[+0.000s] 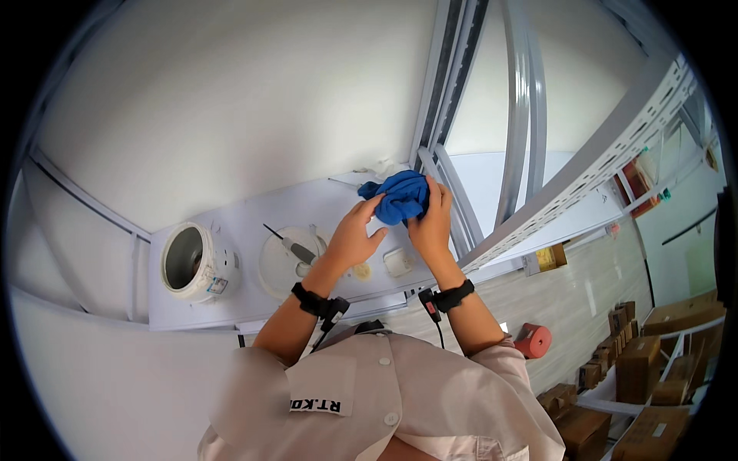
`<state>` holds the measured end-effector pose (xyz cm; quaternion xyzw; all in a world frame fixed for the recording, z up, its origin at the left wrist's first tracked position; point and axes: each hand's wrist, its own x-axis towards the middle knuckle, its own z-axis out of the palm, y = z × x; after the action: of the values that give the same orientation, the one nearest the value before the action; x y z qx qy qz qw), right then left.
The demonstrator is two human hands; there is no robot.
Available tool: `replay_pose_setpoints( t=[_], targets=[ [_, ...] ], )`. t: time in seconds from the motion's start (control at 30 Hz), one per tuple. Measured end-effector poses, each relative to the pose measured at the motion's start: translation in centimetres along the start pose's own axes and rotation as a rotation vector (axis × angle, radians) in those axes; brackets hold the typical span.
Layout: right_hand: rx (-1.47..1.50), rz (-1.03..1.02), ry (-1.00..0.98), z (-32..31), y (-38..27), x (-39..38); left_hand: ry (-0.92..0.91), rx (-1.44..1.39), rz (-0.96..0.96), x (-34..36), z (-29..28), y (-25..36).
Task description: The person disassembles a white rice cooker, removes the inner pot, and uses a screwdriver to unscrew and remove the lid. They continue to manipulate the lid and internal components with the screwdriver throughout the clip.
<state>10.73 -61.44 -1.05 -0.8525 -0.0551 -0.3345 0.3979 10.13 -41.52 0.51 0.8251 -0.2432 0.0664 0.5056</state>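
Observation:
A bunched blue cloth (401, 198) is raised over the white shelf (246, 207), near its far edge. My right hand (433, 223) grips the cloth's right side, fingers curled over it and thumb below. The fingertips of my left hand (355, 240) touch the cloth's left side, while the thumb stands apart, away from it. Below and left of that hand, a grey-handled tool with a thin dark shaft (300, 252) lies on a round white lid (270, 269). A small white square piece (397, 263) and a round yellowish piece (361, 270) lie between my forearms.
At the left end of the shelf is a white bucket (223, 273), its mouth partly showing. Metal uprights (440, 84) and a slotted angle beam (584, 173) rise close by my right hand. A red roll (533, 340) and cardboard boxes (638, 365) are lower right.

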Motion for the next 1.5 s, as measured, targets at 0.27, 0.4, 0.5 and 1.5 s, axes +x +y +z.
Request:
replay_pose_setpoints(
  t=[0.27,0.4,0.5,1.5],
  targets=[
    [-0.366,0.137,-0.234,4.6,6.9,-3.0,-0.204,0.327,-0.211,-1.0,4.5,-5.4],
    [-0.393,0.173,-0.324,5.8,9.0,-3.3,-0.21,0.427,-0.169,-2.0,4.1,-6.0],
    [-0.319,0.113,-0.359,5.7,8.4,-3.5,-0.249,0.494,-0.181,-3.5,3.7,-6.6],
    [0.459,0.052,-0.64,-3.7,4.4,-5.3,-0.335,0.006,-0.251,-3.6,3.9,-3.2]
  ],
)
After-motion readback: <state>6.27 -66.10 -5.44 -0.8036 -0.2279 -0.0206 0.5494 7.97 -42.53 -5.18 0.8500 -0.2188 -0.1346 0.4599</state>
